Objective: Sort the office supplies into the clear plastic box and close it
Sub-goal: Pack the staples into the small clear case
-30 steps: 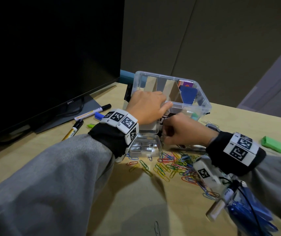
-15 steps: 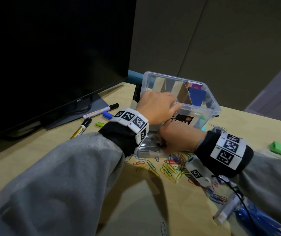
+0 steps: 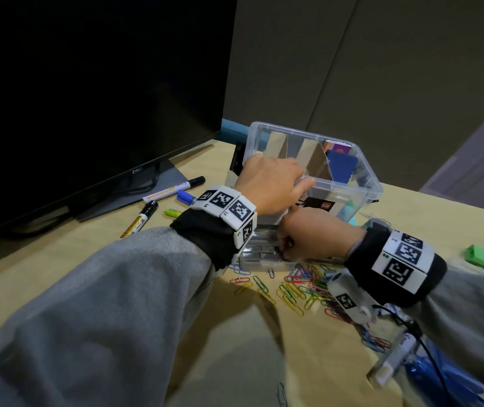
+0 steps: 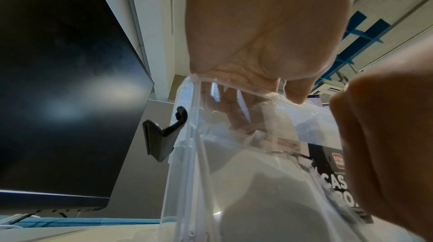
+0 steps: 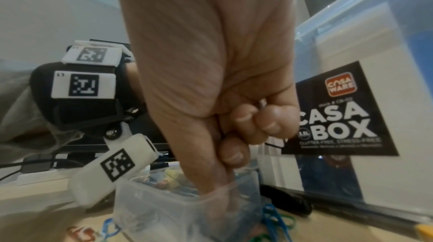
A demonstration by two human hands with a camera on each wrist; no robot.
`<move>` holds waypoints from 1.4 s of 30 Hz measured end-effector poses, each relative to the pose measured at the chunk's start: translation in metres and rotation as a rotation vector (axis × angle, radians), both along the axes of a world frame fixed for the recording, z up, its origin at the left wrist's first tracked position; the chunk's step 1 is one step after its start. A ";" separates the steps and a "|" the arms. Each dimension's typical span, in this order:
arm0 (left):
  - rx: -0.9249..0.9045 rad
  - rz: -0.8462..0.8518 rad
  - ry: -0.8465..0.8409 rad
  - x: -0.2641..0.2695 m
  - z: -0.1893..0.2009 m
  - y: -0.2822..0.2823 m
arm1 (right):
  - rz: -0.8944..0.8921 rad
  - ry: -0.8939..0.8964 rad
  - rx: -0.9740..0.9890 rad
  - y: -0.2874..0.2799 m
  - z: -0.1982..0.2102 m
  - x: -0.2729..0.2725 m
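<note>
The clear plastic box (image 3: 349,183) stands open toward twelve o'clock on the surface (image 3: 211,312), cardboard dividers upright inside. The left hand (image 3: 270,186) grips its near rim, fingers curled over the edge and into the box, steadying it. Thin-walled and light, it would likely slide or flex if pushed, so holding the stiffer rim seems wise.

At its near foot sits a small clear case (image 3: 259,254). The right hand (image 3: 311,239) reaches into it with fingers curled tight, seemingly pinching something small; the wrist view is too blurred to name it.

Loose paper clips (image 3: 299,286) scatter at six o'clock of the case: light, springy, tangle-prone, best pinched in bunches.
</note>
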State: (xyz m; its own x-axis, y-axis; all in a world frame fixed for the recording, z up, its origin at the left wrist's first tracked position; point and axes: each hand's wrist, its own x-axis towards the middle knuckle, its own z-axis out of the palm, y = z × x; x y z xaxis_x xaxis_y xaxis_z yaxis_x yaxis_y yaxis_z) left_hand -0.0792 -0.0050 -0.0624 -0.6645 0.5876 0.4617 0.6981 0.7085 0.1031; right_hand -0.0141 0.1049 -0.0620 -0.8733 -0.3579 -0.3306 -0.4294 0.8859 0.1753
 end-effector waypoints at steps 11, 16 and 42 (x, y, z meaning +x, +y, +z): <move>-0.029 0.016 -0.013 0.001 0.001 0.001 | 0.007 0.087 -0.137 0.006 -0.004 0.010; -0.033 0.006 0.000 -0.003 0.000 0.001 | -0.054 0.167 -0.245 0.027 0.011 0.011; -0.058 0.037 -0.005 -0.001 -0.002 0.003 | -0.177 -0.055 0.058 0.063 -0.006 0.037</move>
State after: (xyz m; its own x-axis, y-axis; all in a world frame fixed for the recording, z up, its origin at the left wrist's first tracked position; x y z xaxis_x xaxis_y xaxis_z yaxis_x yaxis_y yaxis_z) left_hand -0.0805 -0.0018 -0.0647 -0.6884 0.5883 0.4242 0.6710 0.7386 0.0647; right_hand 0.0234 0.1679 -0.0680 -0.9010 -0.1789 -0.3951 -0.2778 0.9376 0.2091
